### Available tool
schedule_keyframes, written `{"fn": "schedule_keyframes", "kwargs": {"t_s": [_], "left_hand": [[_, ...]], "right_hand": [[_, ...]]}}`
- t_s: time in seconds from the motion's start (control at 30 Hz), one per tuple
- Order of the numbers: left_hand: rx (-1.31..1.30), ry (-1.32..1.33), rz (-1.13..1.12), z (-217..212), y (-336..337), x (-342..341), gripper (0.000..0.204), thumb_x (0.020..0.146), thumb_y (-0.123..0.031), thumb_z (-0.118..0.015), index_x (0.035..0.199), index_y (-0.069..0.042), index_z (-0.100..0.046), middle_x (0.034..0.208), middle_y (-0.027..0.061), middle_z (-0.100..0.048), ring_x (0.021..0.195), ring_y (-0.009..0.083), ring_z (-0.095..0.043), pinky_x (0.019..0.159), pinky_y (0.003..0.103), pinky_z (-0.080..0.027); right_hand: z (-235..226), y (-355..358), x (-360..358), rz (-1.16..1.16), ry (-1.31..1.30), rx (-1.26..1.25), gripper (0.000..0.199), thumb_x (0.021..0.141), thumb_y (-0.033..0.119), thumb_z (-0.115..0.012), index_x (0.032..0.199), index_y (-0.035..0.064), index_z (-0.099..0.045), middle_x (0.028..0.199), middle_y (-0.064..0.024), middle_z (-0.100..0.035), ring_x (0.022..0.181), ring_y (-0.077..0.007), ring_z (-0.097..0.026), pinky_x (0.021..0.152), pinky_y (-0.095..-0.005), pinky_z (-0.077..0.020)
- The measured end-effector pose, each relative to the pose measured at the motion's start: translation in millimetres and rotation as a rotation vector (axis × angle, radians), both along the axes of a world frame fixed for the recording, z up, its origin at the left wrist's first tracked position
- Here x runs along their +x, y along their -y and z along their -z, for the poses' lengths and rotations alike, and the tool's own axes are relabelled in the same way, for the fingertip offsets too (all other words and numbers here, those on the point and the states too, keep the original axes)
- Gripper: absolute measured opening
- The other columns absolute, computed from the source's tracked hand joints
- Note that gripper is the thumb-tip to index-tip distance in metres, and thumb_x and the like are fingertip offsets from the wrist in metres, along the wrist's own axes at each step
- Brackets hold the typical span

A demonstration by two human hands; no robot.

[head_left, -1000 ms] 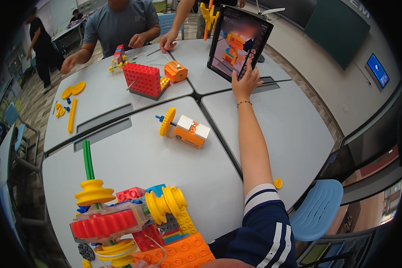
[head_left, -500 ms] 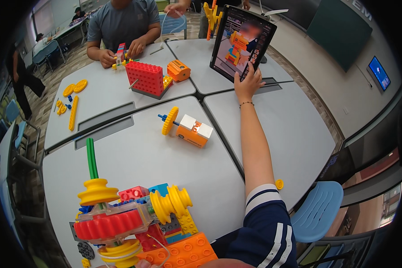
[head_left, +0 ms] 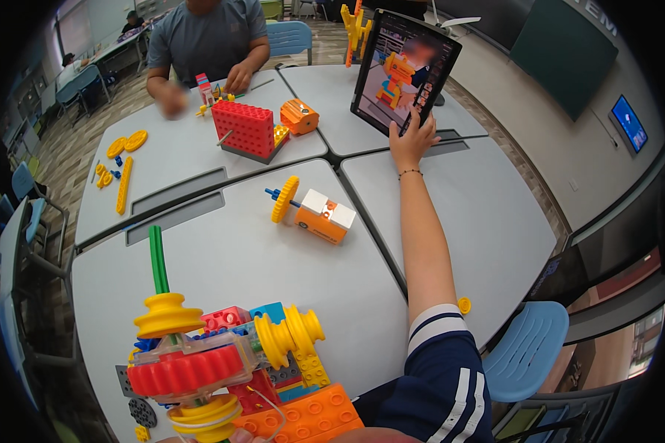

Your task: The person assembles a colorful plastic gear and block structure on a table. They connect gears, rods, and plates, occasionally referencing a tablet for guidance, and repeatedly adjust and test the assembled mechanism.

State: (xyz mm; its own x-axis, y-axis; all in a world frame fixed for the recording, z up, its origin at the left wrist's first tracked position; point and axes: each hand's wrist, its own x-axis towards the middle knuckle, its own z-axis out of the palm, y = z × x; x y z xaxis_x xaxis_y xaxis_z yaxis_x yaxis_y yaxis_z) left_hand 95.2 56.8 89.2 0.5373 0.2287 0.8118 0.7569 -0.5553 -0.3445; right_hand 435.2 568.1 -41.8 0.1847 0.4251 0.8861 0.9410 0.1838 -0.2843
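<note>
At the lower left, a large building-block model [head_left: 295,413] has yellow pulleys, a red gear wheel in a clear housing, a green axle and a white string. Fingertips of my left hand [head_left: 245,438] show at its base, closed against it; the rest is out of view. My right arm reaches far across the table to a tablet [head_left: 399,81] standing tilted. Fingers apart, my right hand [head_left: 414,144] touches the lower right part of its screen. The screen shows a picture of an orange and yellow block model.
Mid-table lies an orange motor block [head_left: 321,218] with a yellow gear [head_left: 285,199]. Beyond are a red block assembly [head_left: 244,129], an orange block [head_left: 299,117] and loose yellow parts [head_left: 125,184]. A person [head_left: 210,44] sits across. A blue chair [head_left: 524,351] stands at right.
The person across has moved one hand away from their small block build, and it is blurred. Another person's hand at the back has left the view. My hands keep their places.
</note>
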Motion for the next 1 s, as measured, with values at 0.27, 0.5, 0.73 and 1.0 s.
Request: {"fn": "schedule_keyframes", "kwargs": {"t_s": [0.27, 0.5, 0.73, 1.0], "left_hand": [[-0.026, -0.02, -0.002, -4, 1, 0, 0.022, 0.088, -0.021, -0.063, 0.106, -0.017, -0.074, 0.097, -0.003, -0.07, 0.095, 0.0119, -0.064, 0.106, 0.048, -0.034], [-0.036, -0.011, -0.023, -1, 3, 2, 0.022, 0.087, -0.022, -0.065, 0.106, -0.016, -0.073, 0.096, -0.0026, -0.07, 0.093, 0.0135, -0.065, 0.106, 0.049, -0.034], [-0.04, -0.061, 0.009, -3, 4, -3, 0.023, 0.086, -0.022, -0.065, 0.107, -0.015, -0.073, 0.095, -0.0018, -0.071, 0.094, 0.0151, -0.066, 0.106, 0.05, -0.033], [-0.086, -0.12, -0.012, -10, 3, -6, 0.026, 0.089, -0.026, -0.061, 0.112, -0.015, -0.07, 0.103, -0.0001, -0.07, 0.102, 0.0161, -0.065, 0.108, 0.052, -0.031]], "right_hand": [[1, 0, 0, -0.001, 0.005, 0.004, 0.066, 0.078, 0.035, -0.071, 0.138, 0.0279, -0.043, 0.145, -0.0153, -0.029, 0.137, -0.041, -0.025, 0.101, -0.0774, -0.0165], [2, -2, 1, 0.015, 0.013, 0.01, 0.07, 0.077, 0.037, -0.072, 0.139, 0.0261, -0.041, 0.144, -0.0167, -0.03, 0.136, -0.0414, -0.026, 0.1, -0.0778, -0.0187], [2, -2, 1, -0.02, -0.012, 0.004, 0.071, 0.077, 0.033, -0.072, 0.139, 0.0285, -0.039, 0.144, -0.0142, -0.027, 0.137, -0.0401, -0.024, 0.101, -0.0787, -0.0147], [1, -2, 1, -0.023, -0.031, -0.013, 0.071, 0.076, 0.032, -0.072, 0.139, 0.0272, -0.039, 0.144, -0.014, -0.027, 0.137, -0.0405, -0.024, 0.101, -0.079, -0.0158]]}}
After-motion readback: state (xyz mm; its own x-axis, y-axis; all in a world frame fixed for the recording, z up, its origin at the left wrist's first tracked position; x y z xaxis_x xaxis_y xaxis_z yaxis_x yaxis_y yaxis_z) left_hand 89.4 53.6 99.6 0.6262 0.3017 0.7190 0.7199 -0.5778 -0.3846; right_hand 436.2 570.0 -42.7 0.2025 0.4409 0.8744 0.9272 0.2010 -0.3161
